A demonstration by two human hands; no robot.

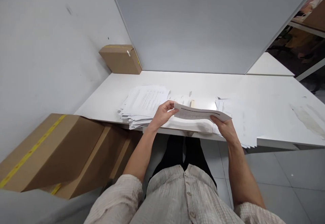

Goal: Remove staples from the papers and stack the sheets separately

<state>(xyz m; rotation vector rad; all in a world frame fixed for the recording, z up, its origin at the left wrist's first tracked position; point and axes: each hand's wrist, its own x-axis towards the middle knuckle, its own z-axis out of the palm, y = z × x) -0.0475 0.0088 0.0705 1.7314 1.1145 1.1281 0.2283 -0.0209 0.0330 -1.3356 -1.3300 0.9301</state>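
Between my two hands a printed sheet of paper point(195, 113) is held up above the desk's front edge, slightly bowed; whether it is one sheet or a few I cannot tell. My left hand point(164, 113) pinches its left end, and my right hand point(224, 128) grips its right end with the thumb on top. Left of my left hand lies an untidy stack of printed papers point(146, 102). A second, fanned-out pile of papers point(245, 120) sits beside and partly behind my right hand. Past the held sheet stands a small cream-coloured block point(193, 103).
The white desk point(276, 109) backs onto a grey partition point(190, 24). A cardboard box point(122, 60) stands in its far left corner. Several larger cartons point(56, 149) with yellow tape lean at the lower left. Shelving point(304, 31) with dark contents is at the right.
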